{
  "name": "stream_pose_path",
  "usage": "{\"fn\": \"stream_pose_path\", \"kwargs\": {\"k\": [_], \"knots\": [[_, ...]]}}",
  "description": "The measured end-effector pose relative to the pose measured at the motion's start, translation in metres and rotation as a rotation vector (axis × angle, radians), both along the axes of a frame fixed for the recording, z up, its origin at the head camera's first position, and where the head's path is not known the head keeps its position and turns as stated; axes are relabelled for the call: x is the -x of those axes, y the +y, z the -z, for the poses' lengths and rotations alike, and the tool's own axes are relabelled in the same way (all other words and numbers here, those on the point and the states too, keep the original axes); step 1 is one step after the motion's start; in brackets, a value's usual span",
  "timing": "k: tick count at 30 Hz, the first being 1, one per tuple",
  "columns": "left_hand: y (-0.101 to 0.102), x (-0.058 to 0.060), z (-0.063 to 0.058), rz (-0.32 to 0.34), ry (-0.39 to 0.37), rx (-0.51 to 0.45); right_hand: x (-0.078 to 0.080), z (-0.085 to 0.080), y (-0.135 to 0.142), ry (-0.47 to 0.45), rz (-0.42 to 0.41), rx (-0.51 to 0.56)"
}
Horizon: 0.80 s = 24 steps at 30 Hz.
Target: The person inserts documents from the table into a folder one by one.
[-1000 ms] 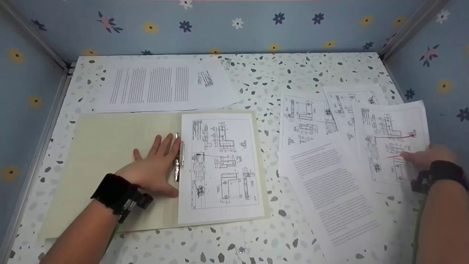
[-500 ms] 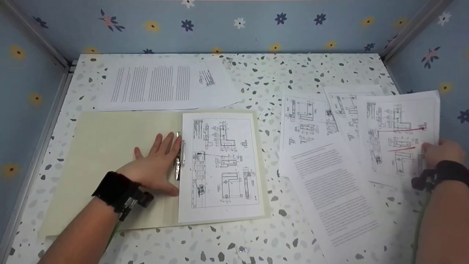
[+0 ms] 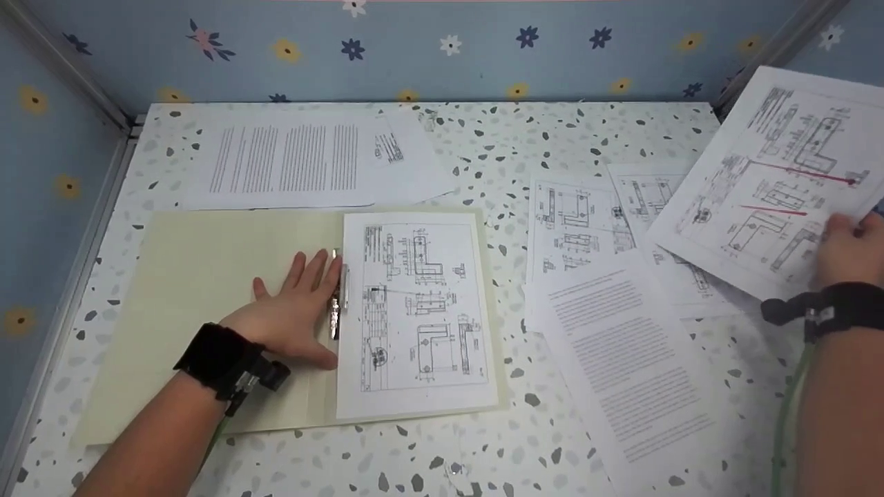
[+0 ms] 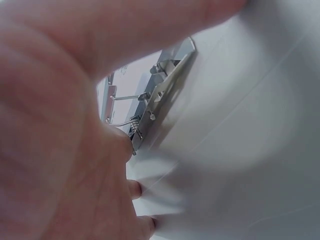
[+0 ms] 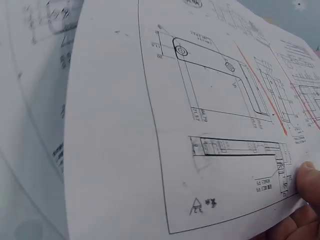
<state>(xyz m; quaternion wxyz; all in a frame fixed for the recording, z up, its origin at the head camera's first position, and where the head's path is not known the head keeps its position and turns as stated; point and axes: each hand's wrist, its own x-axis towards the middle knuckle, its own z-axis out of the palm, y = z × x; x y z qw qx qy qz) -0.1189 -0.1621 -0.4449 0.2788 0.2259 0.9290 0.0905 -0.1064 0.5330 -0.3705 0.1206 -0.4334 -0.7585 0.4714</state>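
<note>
My left hand [image 3: 283,321] lies with spread fingers on the open cream folder [image 3: 200,276], beside its metal clip [image 3: 335,310]. In the left wrist view the clip's spring and lever [image 4: 155,95] show past the thumb. A sheet with a technical drawing [image 3: 421,359] sits in the folder's right side under the clip. At the far right my right hand [image 3: 853,248] pinches a drawing sheet with red lines [image 3: 780,159] by its edge, thumb on the printed face. That sheet is raised and tilted, overlapping other sheets in the head view.
Two drawing sheets [image 3: 573,200] [image 3: 642,190] lie on the speckled table [image 3: 497,138] at right, partly under a sheet of printed text [image 3: 635,373]. Behind the folder lie more text pages [image 3: 290,162]. Blue flowered walls [image 3: 400,48] enclose the table's back and sides.
My right hand has lifted the red-lined drawing sheet up and to the right off the other papers, tilting it and uncovering the drawing beneath. The left hand stays in place on the folder.
</note>
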Motion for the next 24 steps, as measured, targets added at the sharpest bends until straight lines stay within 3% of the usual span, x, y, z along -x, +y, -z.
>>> {"fn": "stream_pose_path", "kwargs": {"k": [5,10,15,24], "knots": [[-0.001,0.000,0.000,-0.002,0.001,-0.015,0.012,-0.009,-0.026,0.251,0.019,0.192],[-0.002,0.000,0.000,0.003,0.006,-0.011,0.020,-0.013,-0.062,0.383,-0.087,0.393],[-0.003,0.000,0.002,-0.001,0.002,-0.014,0.027,-0.011,-0.097,0.381,-0.223,0.548],[-0.002,0.000,0.003,-0.003,0.001,-0.018,0.032,0.011,-0.169,0.249,-0.491,0.446]]}}
